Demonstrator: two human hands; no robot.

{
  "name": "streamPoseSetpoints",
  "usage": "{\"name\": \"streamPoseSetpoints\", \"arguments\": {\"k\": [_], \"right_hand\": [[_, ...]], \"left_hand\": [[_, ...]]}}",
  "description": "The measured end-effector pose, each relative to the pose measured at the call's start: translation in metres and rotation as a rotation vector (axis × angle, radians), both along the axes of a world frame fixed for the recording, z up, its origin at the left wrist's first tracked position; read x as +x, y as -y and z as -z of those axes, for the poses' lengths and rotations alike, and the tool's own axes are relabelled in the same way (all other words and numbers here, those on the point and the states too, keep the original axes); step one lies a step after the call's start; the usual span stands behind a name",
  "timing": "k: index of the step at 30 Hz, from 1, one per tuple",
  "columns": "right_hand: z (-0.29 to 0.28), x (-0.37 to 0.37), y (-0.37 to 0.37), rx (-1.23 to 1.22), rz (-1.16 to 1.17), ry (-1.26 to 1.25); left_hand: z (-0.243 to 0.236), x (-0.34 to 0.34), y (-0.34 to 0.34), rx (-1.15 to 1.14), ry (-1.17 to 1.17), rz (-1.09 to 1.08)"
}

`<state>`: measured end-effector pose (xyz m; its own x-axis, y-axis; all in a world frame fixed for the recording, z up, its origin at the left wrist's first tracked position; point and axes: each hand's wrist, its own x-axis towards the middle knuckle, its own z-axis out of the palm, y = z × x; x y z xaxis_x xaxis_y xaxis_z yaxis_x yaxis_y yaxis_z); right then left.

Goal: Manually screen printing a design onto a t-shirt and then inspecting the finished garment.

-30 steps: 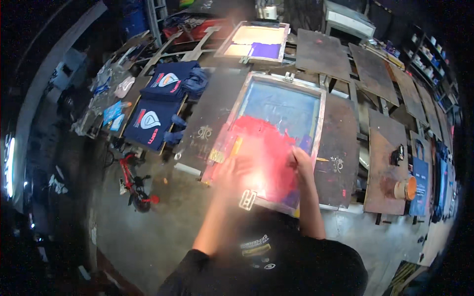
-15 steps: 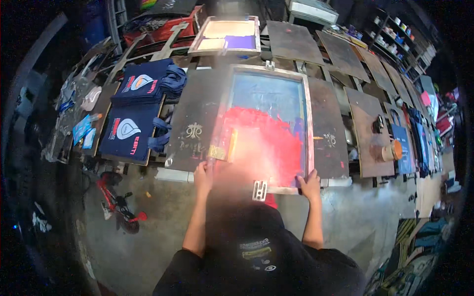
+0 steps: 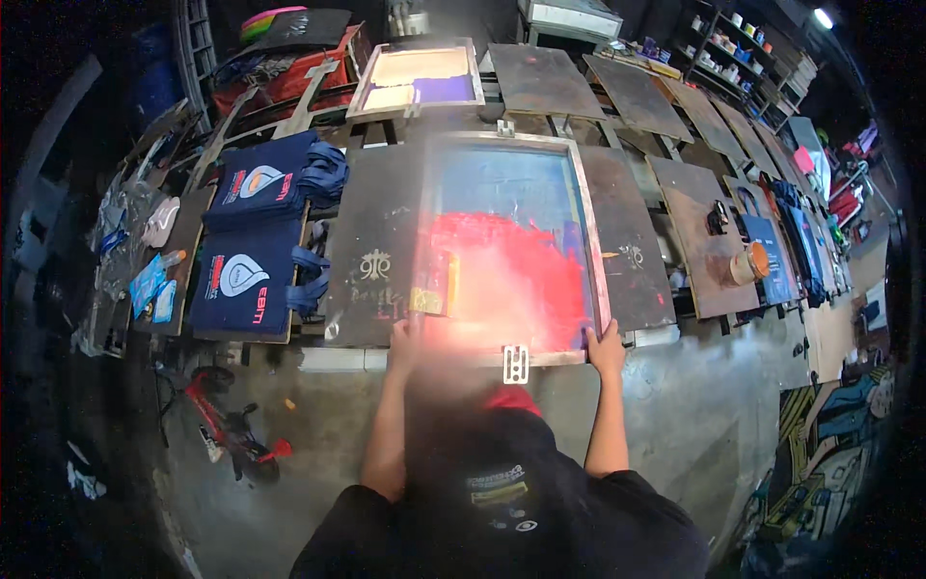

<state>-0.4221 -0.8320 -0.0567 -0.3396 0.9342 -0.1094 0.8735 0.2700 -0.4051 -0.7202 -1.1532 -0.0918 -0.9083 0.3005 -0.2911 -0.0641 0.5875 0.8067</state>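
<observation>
In front of me lies a wood-framed printing screen with blue mesh. Bright red ink covers the lower part of the mesh, and a yellow strip shows at its left. My right hand is closed on the lower right corner of the frame, thumb on the near side. At the lower left corner my left hand is closed on the frame, its fingers partly veiled by a hazy smear. A slotted metal bracket sits on the near edge between my hands.
Navy tote bags with prints lie on boards to the left. A second screen with cream and purple areas stands beyond. Brown boards run to the right, one bearing a jar. A red small bike is on the floor.
My head view has turned slightly, so the surroundings shift and tilt. Both hands stay at the near corners of the screen, and the red ink looks much the same.
</observation>
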Motion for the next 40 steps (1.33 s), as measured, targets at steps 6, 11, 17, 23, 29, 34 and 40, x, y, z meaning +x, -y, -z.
{"name": "streamPoseSetpoints", "arguments": {"k": [6, 11, 17, 23, 29, 34, 40], "right_hand": [[0.002, 0.013, -0.030, -0.005, -0.050, 0.073], [-0.021, 0.006, -0.055, -0.182, -0.036, 0.071], [-0.044, -0.003, -0.052, -0.250, 0.027, 0.042], [-0.017, 0.003, -0.055, -0.221, -0.009, -0.023], [-0.025, 0.012, -0.047, -0.271, -0.003, -0.187], [-0.054, 0.002, -0.046, -0.122, -0.019, -0.035], [-0.063, 0.028, -0.056, -0.049, -0.041, -0.102]], "left_hand": [[0.004, -0.013, 0.007, 0.143, 0.127, 0.139], [-0.006, -0.024, 0.010, 0.165, 0.127, 0.131], [-0.024, -0.014, -0.012, 0.045, 0.290, 0.009], [0.010, -0.022, -0.006, 0.159, 0.407, -0.162], [-0.040, -0.021, -0.010, 0.105, 0.339, -0.105], [0.001, -0.043, -0.006, 0.039, 0.345, -0.138], [-0.010, -0.032, -0.032, 0.076, 0.115, -0.003]]}}
